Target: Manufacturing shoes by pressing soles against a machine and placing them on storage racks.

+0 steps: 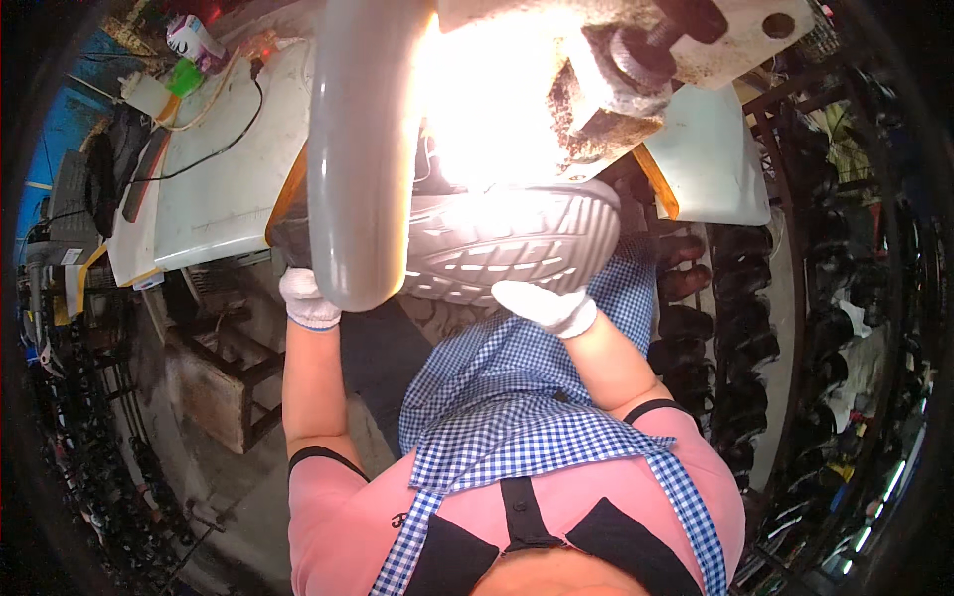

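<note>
A shoe [527, 238] with a patterned pale grey sole is turned on its side under a bright lamp, its rounded end to the right. My right hand [545, 306], in a white glove, is at the sole's near edge and holds the shoe there. My left hand [310, 298], also white-gloved, is closed at the dark part of the shoe on the left. The rounded grey machine arm [363, 149] hides some of its fingers and part of the shoe.
A metal block with a bolt [636, 70] sits beside the glare. White table panels [224, 189] flank the machine, with a black cable [243, 139] on the left one. A wooden stool [214, 387] stands lower left. Racks of dark shoes [740, 328] line the right.
</note>
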`<state>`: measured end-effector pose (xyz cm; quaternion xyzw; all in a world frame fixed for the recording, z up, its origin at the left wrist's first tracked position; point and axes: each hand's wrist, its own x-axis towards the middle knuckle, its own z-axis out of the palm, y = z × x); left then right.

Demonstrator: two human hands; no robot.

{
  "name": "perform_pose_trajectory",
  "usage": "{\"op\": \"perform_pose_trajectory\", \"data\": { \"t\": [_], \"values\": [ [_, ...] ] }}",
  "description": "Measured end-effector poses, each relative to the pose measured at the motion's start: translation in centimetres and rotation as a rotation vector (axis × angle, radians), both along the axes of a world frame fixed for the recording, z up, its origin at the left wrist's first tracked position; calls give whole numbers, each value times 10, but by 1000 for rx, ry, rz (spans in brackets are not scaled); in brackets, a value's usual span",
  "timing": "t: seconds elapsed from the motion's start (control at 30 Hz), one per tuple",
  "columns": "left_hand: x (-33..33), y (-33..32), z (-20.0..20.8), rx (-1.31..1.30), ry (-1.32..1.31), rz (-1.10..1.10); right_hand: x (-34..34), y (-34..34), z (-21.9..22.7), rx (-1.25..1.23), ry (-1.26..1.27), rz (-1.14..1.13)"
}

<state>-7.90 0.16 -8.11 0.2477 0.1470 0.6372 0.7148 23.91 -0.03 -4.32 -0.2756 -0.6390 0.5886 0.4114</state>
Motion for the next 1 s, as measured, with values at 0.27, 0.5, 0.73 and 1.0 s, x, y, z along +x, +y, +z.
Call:
{"op": "perform_pose_trajectory", "data": {
  "t": [0.27,0.5,0.73,1.0],
  "values": [
    [-12,-19,-18,47,-122,23,-27,21,8,-44,-98,177],
    [15,-59,-50,54,73,287,-29,46,18,-234,-239,448],
    [6,-63,-36,-3,-31,151,2,63,83,-258,-585,443],
    [83,-18,70,95,631,34,6,97,108,-71,-1033,602]
  ]
}}
